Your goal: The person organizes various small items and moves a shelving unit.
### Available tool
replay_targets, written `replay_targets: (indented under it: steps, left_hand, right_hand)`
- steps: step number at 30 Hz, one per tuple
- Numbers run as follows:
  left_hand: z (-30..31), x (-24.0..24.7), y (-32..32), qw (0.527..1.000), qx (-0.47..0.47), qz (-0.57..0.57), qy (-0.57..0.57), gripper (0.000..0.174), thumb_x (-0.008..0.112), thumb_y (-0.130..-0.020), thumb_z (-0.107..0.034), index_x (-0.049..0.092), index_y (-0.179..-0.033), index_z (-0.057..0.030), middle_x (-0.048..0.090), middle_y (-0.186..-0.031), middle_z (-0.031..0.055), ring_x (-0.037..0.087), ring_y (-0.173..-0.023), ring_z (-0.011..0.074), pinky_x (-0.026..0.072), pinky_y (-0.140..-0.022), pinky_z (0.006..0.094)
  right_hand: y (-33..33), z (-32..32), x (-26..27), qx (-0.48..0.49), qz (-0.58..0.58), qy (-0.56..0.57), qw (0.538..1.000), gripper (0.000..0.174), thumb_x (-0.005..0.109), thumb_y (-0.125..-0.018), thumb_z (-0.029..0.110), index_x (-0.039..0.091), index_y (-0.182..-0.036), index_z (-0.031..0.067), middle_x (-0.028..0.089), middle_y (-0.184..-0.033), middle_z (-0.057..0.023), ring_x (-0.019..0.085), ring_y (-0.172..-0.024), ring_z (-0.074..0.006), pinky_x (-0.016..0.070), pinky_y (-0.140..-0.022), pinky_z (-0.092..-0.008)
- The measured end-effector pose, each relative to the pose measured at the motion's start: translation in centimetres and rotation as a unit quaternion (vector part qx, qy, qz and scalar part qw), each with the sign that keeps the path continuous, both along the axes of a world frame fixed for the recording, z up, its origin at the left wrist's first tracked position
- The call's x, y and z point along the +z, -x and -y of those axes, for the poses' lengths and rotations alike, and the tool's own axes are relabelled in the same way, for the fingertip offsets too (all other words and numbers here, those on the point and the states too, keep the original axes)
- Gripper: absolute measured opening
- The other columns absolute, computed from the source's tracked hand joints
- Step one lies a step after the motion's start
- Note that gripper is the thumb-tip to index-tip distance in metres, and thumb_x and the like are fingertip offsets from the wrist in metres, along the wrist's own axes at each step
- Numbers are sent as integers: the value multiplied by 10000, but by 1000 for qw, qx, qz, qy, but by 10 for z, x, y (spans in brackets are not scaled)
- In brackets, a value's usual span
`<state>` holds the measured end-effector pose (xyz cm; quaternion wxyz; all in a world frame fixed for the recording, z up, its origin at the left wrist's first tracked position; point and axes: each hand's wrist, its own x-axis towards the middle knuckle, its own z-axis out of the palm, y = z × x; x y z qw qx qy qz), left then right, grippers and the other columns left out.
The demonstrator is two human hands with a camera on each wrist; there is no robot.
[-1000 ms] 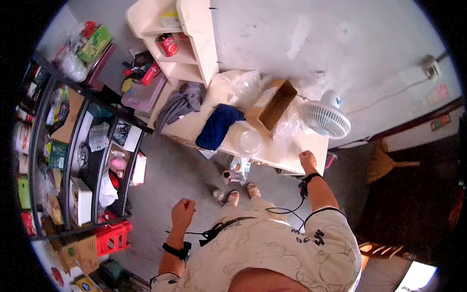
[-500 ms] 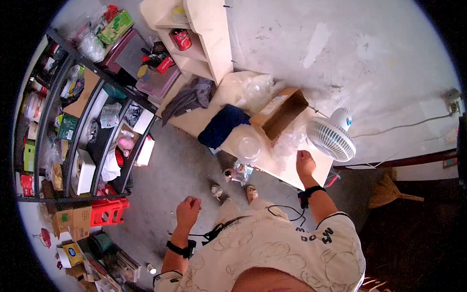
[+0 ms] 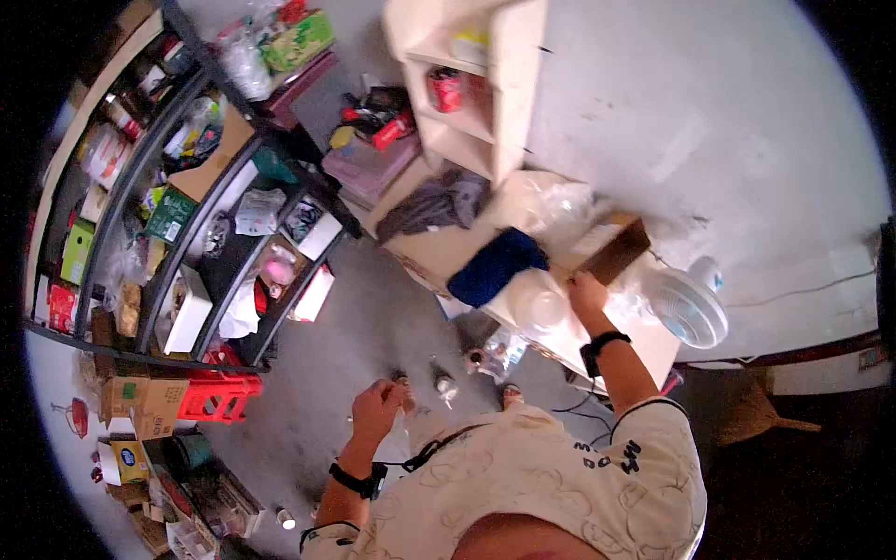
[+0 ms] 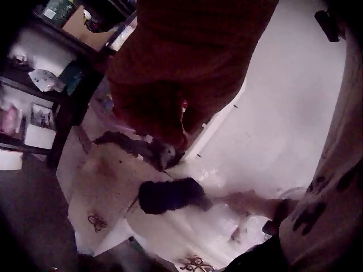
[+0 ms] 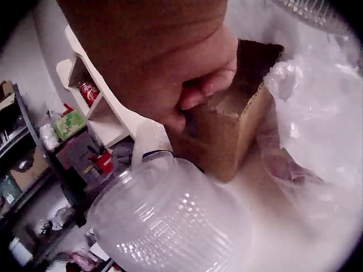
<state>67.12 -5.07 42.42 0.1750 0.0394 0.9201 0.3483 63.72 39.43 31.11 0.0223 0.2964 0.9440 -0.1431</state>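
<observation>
My right hand (image 3: 588, 294) is beside the near end of a cardboard box (image 3: 627, 254) on the table. Close up in the right wrist view, the loosely curled fingers (image 5: 209, 90) overlap the edge of the box (image 5: 212, 141), thumb apart from them; contact cannot be told. A clear plastic container (image 3: 539, 310) stands just left of that hand, with a dark blue cloth (image 3: 497, 267) farther left. Low over the floor, my left hand (image 3: 375, 409) hangs loosely curled with nothing visible in it; in the left wrist view its shape is too dark to make out.
A white fan (image 3: 689, 308) and clear plastic wrap (image 5: 317, 113) are at the table's right. A grey cloth (image 3: 434, 203) lies near the cream shelf unit (image 3: 513, 93). Black shelving (image 3: 177, 238) full of goods is on the left, a red crate (image 3: 219, 397) below it.
The head view has turned, shifting the room rightward in it. My right hand has moved left along the table, from near the fan to the box. The left hand has stayed low.
</observation>
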Motion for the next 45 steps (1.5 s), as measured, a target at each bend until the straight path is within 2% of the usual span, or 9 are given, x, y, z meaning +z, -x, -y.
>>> replay_targets:
  steps: [5, 7, 9, 13, 15, 17, 27, 39, 45]
  left_hand:
    - [50, -19, 34, 999, 22, 2, -24, 246, 541, -819, -268, 592, -802, -28, 612, -649, 71, 592, -605, 231, 460, -593, 328]
    - [74, -27, 54, 999, -32, -23, -6, 222, 549, -833, -223, 585, -815, -5, 622, -680, 86, 601, -593, 159, 481, -568, 289]
    - [95, -25, 70, 999, -26, -15, -21, 223, 545, -828, -236, 582, -797, -18, 619, -664, 76, 600, -599, 186, 472, -580, 308]
    - [126, -20, 103, 998, -26, 16, -54, 221, 551, -819, -244, 580, -785, -27, 618, -657, 66, 600, -608, 213, 464, -596, 331]
    - [132, -26, 119, 997, -30, 19, -67, 218, 554, -818, -238, 579, -790, -23, 618, -659, 67, 600, -610, 211, 465, -597, 330]
    - [133, -29, 131, 996, -36, 22, -79, 215, 557, -817, -233, 577, -794, -20, 618, -662, 69, 600, -613, 209, 465, -598, 330]
    - [133, -32, 196, 987, -45, 42, -151, 208, 545, -830, -209, 583, -922, -26, 614, -692, 70, 589, -616, 170, 462, -592, 291]
    - [134, -33, 340, 982, -113, 43, -145, 258, 579, -825, -189, 556, -1037, -45, 622, -763, 81, 600, -678, 167, 477, -622, 291]
    - [83, -43, 406, 954, -278, 63, -94, 330, 576, -820, -258, 556, -1061, -32, 622, -796, 95, 599, -727, 169, 473, -654, 296]
  right_hand:
    - [-14, -14, 21, -116, -50, -77, 989, 267, 493, -800, 364, 600, -862, 126, 625, -812, -143, 592, -775, -353, 457, -663, -455]
    - [-23, 5, 49, -99, -123, -137, 978, 212, 505, -816, 298, 588, -815, 103, 604, -760, -177, 584, -706, -372, 455, -592, -461]
    - [-30, 46, 91, -81, -171, -152, 970, 174, 538, -806, 236, 567, -756, 72, 589, -714, -181, 573, -658, -383, 448, -556, -453]
    - [-28, 128, 128, 61, -161, -185, 968, 155, 596, -770, 174, 541, -686, 56, 571, -651, -169, 564, -598, -367, 443, -505, -425]
    - [-10, 167, 149, 141, -271, -102, 947, 98, 567, -760, 144, 550, -699, 69, 555, -621, -130, 561, -562, -324, 439, -474, -406]
    - [11, 199, 163, 184, -229, -79, 953, 124, 574, -760, 149, 531, -680, 65, 547, -613, -132, 558, -558, -323, 435, -472, -405]
    - [158, 272, 123, 304, -86, -32, 948, 109, 542, -724, 192, 597, -729, 98, 598, -614, -133, 604, -566, -319, 467, -474, -424]
    - [307, 230, 55, 242, 42, -88, 965, 116, 544, -732, 176, 638, -729, 108, 638, -701, -127, 634, -648, -296, 491, -514, -409]
    - [313, 214, 28, 202, 99, -68, 972, 122, 536, -741, 171, 633, -783, 109, 647, -793, -117, 636, -721, -284, 495, -566, -417]
